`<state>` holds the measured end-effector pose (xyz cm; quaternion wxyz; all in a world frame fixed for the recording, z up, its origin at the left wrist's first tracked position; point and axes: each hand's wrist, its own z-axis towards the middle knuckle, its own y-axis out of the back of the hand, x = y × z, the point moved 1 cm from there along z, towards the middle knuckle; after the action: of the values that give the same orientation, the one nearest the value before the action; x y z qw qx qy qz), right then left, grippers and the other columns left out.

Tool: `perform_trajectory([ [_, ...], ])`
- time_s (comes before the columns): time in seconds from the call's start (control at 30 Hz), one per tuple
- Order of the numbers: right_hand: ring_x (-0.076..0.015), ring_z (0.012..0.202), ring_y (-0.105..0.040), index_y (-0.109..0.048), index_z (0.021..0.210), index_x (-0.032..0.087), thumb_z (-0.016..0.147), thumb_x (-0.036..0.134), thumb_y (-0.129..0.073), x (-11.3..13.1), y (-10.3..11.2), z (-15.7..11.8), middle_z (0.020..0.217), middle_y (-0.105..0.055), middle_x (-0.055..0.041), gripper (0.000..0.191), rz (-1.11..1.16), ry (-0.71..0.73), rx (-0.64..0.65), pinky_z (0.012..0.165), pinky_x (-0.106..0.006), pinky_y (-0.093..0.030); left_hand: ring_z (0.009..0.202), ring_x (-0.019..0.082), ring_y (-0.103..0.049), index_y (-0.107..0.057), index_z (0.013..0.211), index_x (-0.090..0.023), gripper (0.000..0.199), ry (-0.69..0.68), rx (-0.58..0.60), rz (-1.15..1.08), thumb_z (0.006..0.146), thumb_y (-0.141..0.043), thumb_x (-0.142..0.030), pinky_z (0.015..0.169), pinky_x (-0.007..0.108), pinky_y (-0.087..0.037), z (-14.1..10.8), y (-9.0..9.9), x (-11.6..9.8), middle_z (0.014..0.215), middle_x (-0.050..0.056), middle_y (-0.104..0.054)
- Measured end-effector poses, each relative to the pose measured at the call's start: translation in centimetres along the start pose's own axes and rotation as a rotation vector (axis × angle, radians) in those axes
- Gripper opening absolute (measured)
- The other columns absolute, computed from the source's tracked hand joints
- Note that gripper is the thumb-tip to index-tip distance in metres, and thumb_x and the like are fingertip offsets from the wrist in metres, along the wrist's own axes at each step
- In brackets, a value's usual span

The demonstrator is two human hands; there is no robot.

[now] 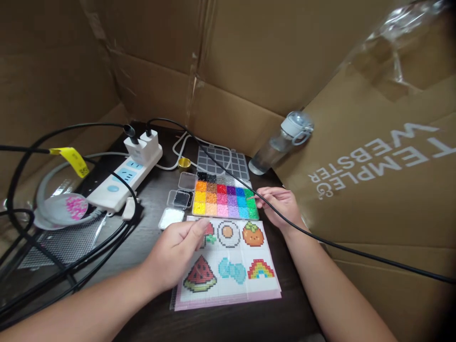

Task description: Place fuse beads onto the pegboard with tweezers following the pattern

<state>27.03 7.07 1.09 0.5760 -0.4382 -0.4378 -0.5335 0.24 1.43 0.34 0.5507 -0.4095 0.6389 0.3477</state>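
My left hand (180, 251) lies over the left edge of a pattern sheet (231, 289) under a clear gridded cover. Its fingers are curled and the thumb is laid along them; whatever they grip is hidden. Pixel pictures on the sheet include a watermelon slice (200, 275), a fried egg (228, 233) and a rainbow (261, 270). At the right side of a compartment box of coloured beads (223, 195), my right hand (280, 205) pinches a thin, pale pointed tool (252, 197), whose tip reaches the green beads. Its exact kind is too small to make out.
A black cable (285, 218) crosses in front of my right hand. To the left stand a power strip (116, 187) with chargers, looped cables and a bag of pink beads (76, 207). A water bottle (276, 145) and cardboard walls (242, 57) stand behind. Small bead boxes (171, 218) sit beside the sheet.
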Motion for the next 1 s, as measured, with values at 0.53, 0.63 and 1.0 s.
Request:
perform_trajectory([
  [0.53, -0.0074, 0.044, -0.048, -0.066, 0.062, 0.009, 0.058, 0.027, -0.077, -2.0, 2.0, 1.5, 0.062, -0.066, -0.0074, 0.022, -0.094, -0.197, -0.51, 0.04, -0.021, -0.043, 0.046, 0.01, -0.026, -0.031, 0.051, -0.019, 0.05, -0.029, -0.005, 0.025, 0.09, -0.035, -0.051, 0.044, 0.023, -0.024, -0.1, 0.0, -0.3, 0.049, -0.005, -0.027],
  [0.63, -0.0073, 0.043, -0.048, -0.065, 0.061, 0.009, 0.057, 0.026, -0.077, -2.0, 2.2, 1.7, 0.059, -0.064, -0.0065, 0.022, -0.074, -0.209, -0.542, 0.039, -0.02, -0.042, 0.046, 0.009, -0.026, -0.032, 0.052, -0.019, 0.05, -0.032, -0.012, 0.024, 0.09, -0.036, -0.051, 0.043, 0.022, -0.024, 0.0, 0.0, -0.3, 0.049, -0.005, -0.028],
  [1.0, -0.0105, 0.047, -0.056, -0.071, 0.076, 0.015, 0.076, 0.03, -0.068, 2.1, -4.5, -3.9, 0.062, -0.065, -0.0035, 0.015, -0.299, -0.207, -0.098, 0.043, -0.023, -0.047, 0.045, 0.008, -0.029, -0.035, 0.051, -0.018, 0.05, -0.042, -0.017, 0.012, 0.091, -0.038, -0.047, 0.043, 0.02, -0.026, 0.0, 0.1, -0.3, 0.048, -0.005, -0.031],
])
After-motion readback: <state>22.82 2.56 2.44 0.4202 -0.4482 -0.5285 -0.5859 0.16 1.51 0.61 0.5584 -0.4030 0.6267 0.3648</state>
